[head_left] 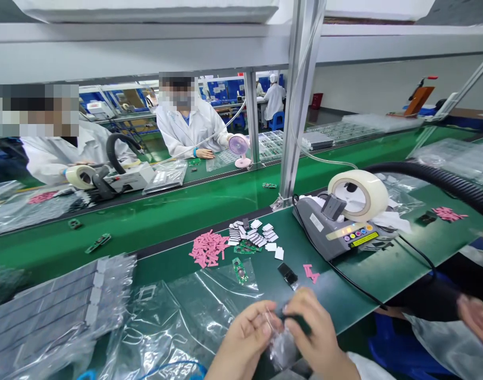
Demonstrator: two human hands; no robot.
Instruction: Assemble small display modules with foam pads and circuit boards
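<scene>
My left hand [247, 335] is closed in a pinch at the near edge of the bench, on crumpled clear plastic film [283, 351] that hangs between my hands. Opposite it, my right hand [318, 335] pinches a small dark piece [281, 309], whose exact kind is hidden by the fingers. Just beyond my fingers lies a flat black piece [287, 274]. A few pink strips [311, 273] are to its right. Farther left, a green circuit board [240, 270] rests on a clear plastic sheet [178, 311].
A pile of pink strips [208, 248] and white-and-black pieces [251, 233] lie behind. A grey tape dispenser [324, 229] with a tape roll [358, 195] stands right. Bagged grey panels [47, 316] are left. Beyond the green conveyor [209, 203], co-workers sit. Another person's hand [476, 319] shows at right.
</scene>
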